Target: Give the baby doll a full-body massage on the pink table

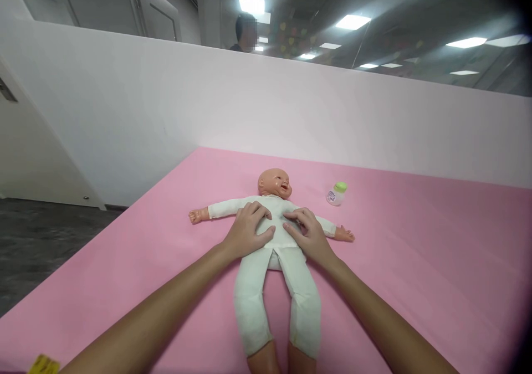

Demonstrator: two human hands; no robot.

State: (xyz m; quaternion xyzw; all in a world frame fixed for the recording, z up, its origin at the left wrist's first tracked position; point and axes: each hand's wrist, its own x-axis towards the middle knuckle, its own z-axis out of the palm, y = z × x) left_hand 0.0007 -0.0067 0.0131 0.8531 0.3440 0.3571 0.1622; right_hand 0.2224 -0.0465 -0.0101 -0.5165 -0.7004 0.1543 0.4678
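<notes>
A baby doll [272, 235] lies on its back with arms spread, in a white cloth body with bare plastic head, hands and lower legs. Its face is turned to the right. My left hand [250, 230] rests on the left side of the doll's torso, thumb apart from the slightly bent fingers. On the torso's right side lies my right hand [310, 232], its thumb and index finger apart and the fingers curved. A narrow strip of the chest shows between both hands. Beyond the doll's right-side arm sits a small clear bottle [334, 196] with a green cap, slightly tilted in view.
The doll lies on a pink tabletop [166, 252] backed by a white partition [332, 119]. A yellow label [44, 364] shows at the lower left corner. Behind the partition a person [245, 31] is partly visible. Dark floor [37, 241] lies left of the table.
</notes>
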